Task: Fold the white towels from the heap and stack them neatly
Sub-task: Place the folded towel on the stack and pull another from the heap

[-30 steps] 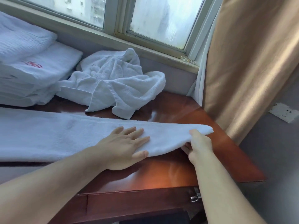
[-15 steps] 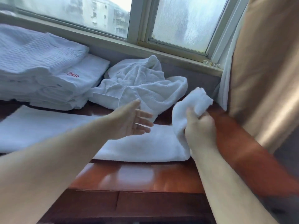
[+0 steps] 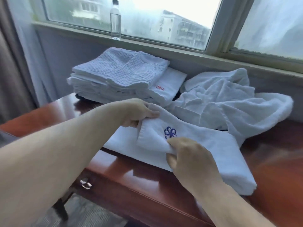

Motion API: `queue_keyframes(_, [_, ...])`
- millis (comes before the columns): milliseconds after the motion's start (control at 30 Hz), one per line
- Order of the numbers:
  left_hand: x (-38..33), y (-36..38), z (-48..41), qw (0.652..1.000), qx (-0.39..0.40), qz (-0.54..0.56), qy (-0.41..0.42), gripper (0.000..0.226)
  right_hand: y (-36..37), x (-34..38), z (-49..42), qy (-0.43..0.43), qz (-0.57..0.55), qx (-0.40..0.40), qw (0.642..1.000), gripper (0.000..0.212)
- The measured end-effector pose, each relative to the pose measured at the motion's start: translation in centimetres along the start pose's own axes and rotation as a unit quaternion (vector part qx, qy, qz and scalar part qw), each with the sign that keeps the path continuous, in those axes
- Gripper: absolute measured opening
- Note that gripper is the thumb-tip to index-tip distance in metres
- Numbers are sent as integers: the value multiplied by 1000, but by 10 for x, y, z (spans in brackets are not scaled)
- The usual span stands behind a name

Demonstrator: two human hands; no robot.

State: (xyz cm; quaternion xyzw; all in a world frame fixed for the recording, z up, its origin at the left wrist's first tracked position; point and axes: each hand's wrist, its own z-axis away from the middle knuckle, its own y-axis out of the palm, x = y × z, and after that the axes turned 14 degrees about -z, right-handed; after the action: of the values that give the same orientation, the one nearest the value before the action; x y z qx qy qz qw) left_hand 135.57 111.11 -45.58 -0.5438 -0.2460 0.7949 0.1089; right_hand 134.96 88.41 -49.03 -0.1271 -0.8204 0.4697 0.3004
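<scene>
A white towel with a blue embroidered mark lies folded over on the reddish wooden table. My left hand pinches the folded-over end at its far corner. My right hand grips the same end at its near corner, just below the blue mark. Behind them, at the right, sits the crumpled heap of white towels. A stack of folded white towels stands at the back left, one with a red mark showing.
A clear plastic bottle stands on the window sill above the stack. A curtain hangs at the left. The table's front edge carries a drawer with a metal handle.
My right hand has carried the towel's right end over to the left, folding it across itself. My left hand has left the flat towel and taken the far corner. The view has swung left.
</scene>
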Motion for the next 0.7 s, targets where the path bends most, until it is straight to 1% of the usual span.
queue_keyframes(67, [3, -18, 2, 1000, -30, 5, 4, 24, 1, 10, -11, -27, 3, -3, 1000, 7])
queue_keyframes(133, [7, -33, 5, 999, -46, -15, -3, 22, 5, 24, -23, -66, 14, -8, 998, 4])
queue_keyframes(200, [17, -44, 6, 997, -56, -43, -17, 17, 11, 38, -34, -93, 15, -15, 995, 15])
queue_keyframes(267, [27, -52, 7, 996, -71, -45, -34, 16, 22, 47, -44, -113, 35, -4, 993, 16])
queue_keyframes(433, [52, -66, 8, 992, -106, -56, -45, 16, 46, 59, -56, -108, 53, 46, 992, 14])
queue_keyframes(500, [60, -68, 7, 988, -128, -79, -47, 15, 51, 61, -56, -108, 51, 61, 991, 16])
queue_keyframes(567, [64, -66, 5, 973, -173, -150, -41, 19, 53, 58, -55, -105, 21, 88, 990, 28])
queue_keyframes(633, [64, -61, 4, 933, -261, -245, -23, 28, 46, 51, -57, -75, -46, 113, 990, 39])
queue_keyframes(667, [63, -56, 5, 912, -305, -274, 0, 31, 40, 45, -57, -52, -90, 104, 989, 40])
queue_keyframes(700, [61, -49, 8, 899, -330, -284, 38, 33, 34, 34, -58, -29, -124, 80, 989, 41])
